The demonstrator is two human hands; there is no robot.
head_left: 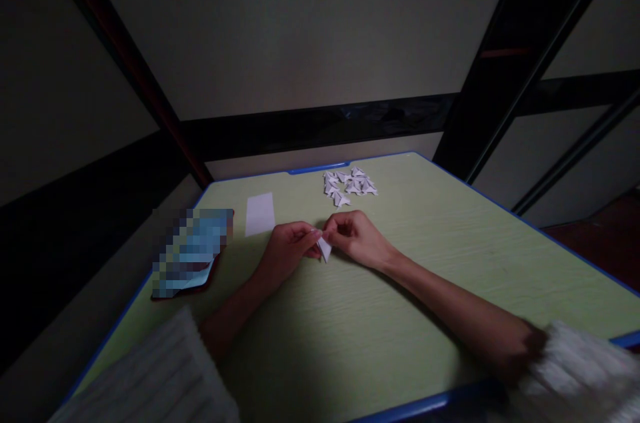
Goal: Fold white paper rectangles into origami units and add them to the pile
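Between my two hands, over the middle of the table, is a small folded piece of white paper point(325, 249) with a pointed lower end. My left hand point(290, 246) pinches it from the left with thumb and fingers. From the right, my right hand point(357, 236) grips its upper edge, the fingertips of both hands almost meeting. The fingers cover much of the paper, so its full shape is hidden. Beyond my hands lies a cluster of several folded white paper figures point(341, 199). A flat white sheet of paper point(261, 213) rests to the left, just past my left hand.
The light green table point(450, 236) has a blue edge point(320, 168). At its left side lies a blurred-out bluish item point(195, 253) with a dark red border. Dark-framed cabinet panels point(310, 29) stand close behind the table.
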